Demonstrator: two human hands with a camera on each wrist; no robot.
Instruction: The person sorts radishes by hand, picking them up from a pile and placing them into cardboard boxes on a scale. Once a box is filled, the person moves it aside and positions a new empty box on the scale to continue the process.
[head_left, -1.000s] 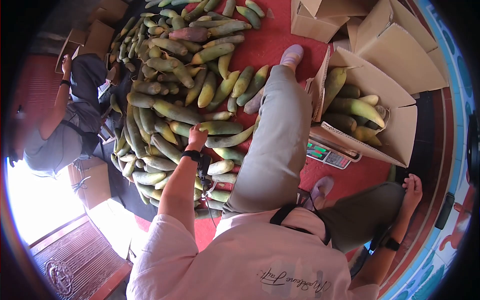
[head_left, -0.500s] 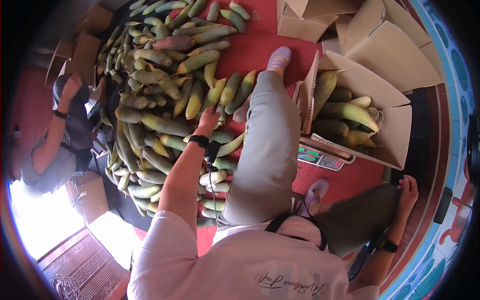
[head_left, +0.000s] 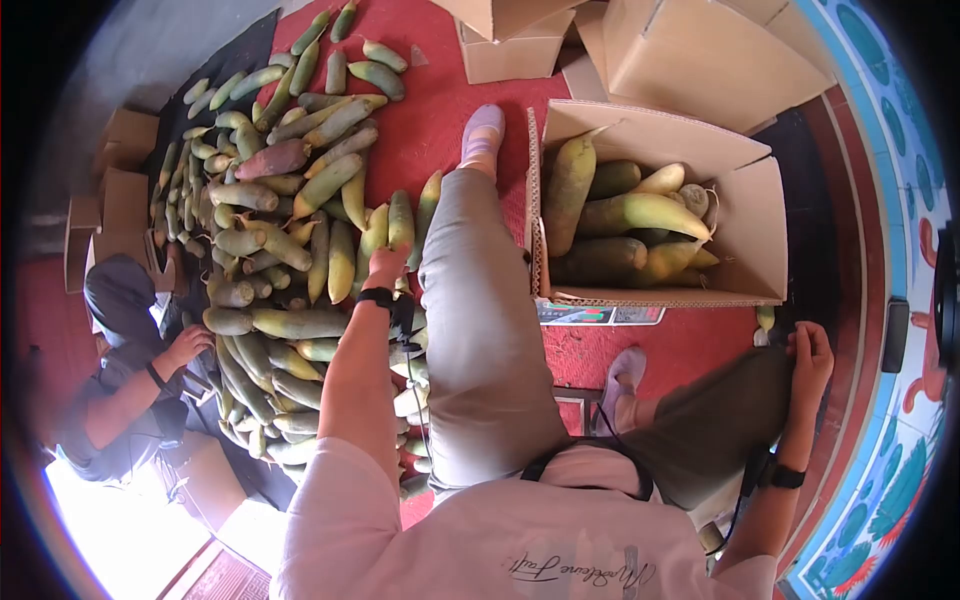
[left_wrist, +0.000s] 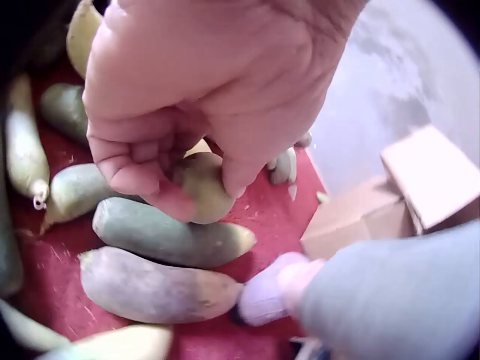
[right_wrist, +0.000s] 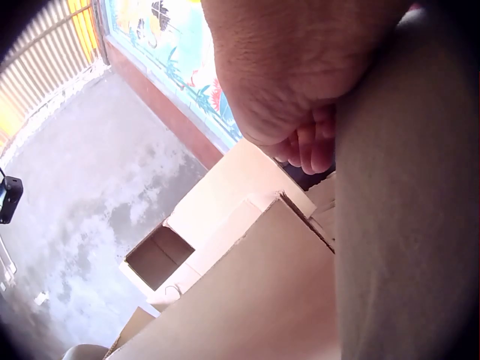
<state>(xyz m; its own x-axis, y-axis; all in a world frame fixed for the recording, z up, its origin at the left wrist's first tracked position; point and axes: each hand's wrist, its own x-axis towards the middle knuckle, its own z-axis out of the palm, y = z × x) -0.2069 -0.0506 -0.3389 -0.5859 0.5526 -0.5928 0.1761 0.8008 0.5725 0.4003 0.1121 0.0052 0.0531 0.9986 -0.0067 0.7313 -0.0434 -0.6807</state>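
In the head view my left hand (head_left: pixel 388 266) reaches into the right edge of a big heap of green radishes (head_left: pixel 238 195), just left of my knee. Up close in the left wrist view, its thumb and curled fingers grip the end of a green radish (left_wrist: pixel 206 196); the palm hides the rest of it. Beneath lie a darker green radish (left_wrist: pixel 169 234) and a purplish-grey one (left_wrist: pixel 154 285) on red carpet. My right hand (head_left: pixel 812 365) rests idle by my other knee, fingers loosely bent and holding nothing.
An open cardboard box (head_left: pixel 755 225) with several radishes inside stands on a scale (head_left: pixel 600 313) right of my leg. More cardboard boxes (head_left: pixel 690 60) are behind it. Another person's hand (head_left: pixel 188 345) is at the heap's left side. A painted tile wall (head_left: pixel 900 130) runs along the right.
My left hand has moved forward along the heap to radishes beside my shin and now grips one. The head view has shifted to the right. The right hand stays by the knee.
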